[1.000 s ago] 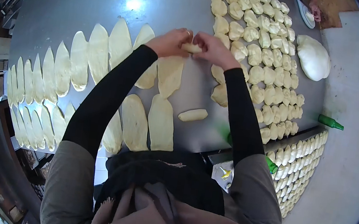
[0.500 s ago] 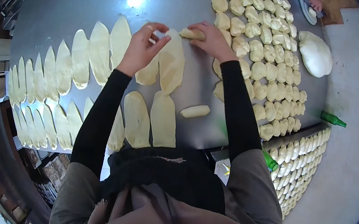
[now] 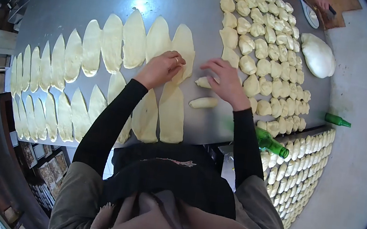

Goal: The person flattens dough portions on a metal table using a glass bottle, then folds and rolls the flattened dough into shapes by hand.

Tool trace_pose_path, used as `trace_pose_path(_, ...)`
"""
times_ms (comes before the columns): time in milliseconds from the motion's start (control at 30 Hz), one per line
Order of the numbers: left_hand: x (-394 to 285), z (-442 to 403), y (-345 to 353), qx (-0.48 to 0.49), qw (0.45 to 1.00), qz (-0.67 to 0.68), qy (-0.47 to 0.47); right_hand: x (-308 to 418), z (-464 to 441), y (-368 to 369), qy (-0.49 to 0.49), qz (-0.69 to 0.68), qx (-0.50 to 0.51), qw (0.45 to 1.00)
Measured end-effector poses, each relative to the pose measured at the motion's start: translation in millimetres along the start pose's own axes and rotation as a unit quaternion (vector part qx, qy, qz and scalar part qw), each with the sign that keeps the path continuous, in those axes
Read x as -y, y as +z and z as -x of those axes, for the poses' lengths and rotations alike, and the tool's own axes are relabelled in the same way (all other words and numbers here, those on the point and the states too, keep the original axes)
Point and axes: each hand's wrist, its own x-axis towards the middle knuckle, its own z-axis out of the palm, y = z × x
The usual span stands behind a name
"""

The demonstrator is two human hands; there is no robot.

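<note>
A flattened strip of dough (image 3: 184, 40) lies in the far row, and my left hand (image 3: 161, 68) is closed at its lower right part, fingertips pressed together on the dough. Just right of it, my right hand (image 3: 226, 82) hovers with fingers spread over a small dough roll (image 3: 203, 82), partly hiding it; the thumb is close to the roll. A second dough roll (image 3: 203, 103) rests below that one. Nearer my body lies another flat strip (image 3: 172, 115), its upper tip meeting the far strip.
Two rows of flat dough strips (image 3: 112, 42) stretch left across the metal table (image 3: 87, 2). Lumpy dough pieces (image 3: 266, 51) fill the right side, with a large dough mass (image 3: 317, 55) beyond. A green bottle (image 3: 270, 143) lies by my right forearm. Another person's hand (image 3: 321, 0) appears top right.
The dough roll in my right hand has come down toward me, beside the other roll, and the fingers have spread. My left hand has moved down and right, closing on the strip.
</note>
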Motion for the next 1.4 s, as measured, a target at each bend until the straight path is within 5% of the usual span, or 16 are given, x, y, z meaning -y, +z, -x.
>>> trace_pose_path(167, 8.7, 6.3, 5.5, -0.007, 0.993, -0.083, 0.08, 8.6, 0.8, 41.4, 0.008, 0.054, 0.016, 0.998)
trace_pose_path(700, 12.3, 13.5, 6.1, -0.007, 0.988, -0.103, 0.118, 10.4, -35.8, 62.7, 0.041, 0.061, -0.069, 0.995)
trace_pose_path(1400, 10.8, 19.2, 10.1, -0.001, 0.991, -0.102, 0.09, 1.5, -31.5, 52.9, -0.028, 0.088, 0.045, 0.995)
